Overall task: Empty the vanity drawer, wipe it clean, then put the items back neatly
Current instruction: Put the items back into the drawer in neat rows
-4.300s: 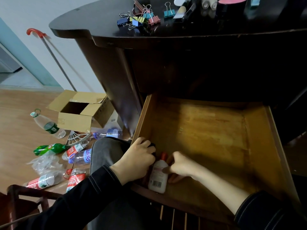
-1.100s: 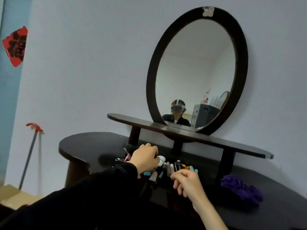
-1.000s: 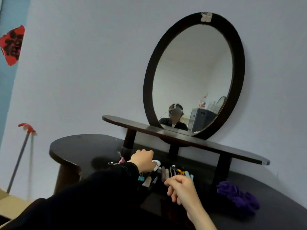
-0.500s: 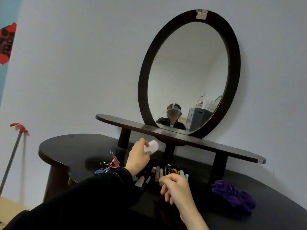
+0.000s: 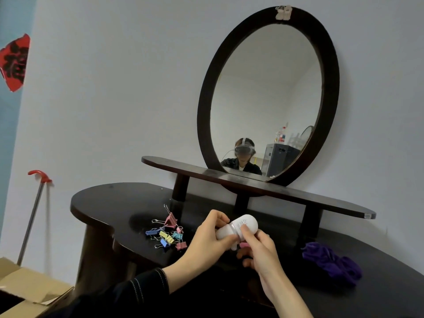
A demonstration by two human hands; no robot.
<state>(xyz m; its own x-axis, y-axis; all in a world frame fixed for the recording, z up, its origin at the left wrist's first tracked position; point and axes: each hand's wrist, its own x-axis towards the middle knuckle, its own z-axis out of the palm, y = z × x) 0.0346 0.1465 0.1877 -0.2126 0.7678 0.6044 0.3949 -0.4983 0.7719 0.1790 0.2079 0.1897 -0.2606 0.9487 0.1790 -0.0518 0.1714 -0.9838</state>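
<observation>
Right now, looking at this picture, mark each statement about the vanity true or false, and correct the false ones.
1. The left hand and the right hand both hold the white bottle. True.
2. The binder clips lie on the raised shelf. False: they lie on the vanity top, below that shelf.
3. The purple scrunchie lies right of both hands. True.
4. The mirror is square. False: the mirror is oval.

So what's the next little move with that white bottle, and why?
Probably lower the white bottle off the vanity top toward the drawer, which is out of view. The left hand and right hand both grip it in the air, clear of the binder clips, so it looks ready to go back.
</observation>
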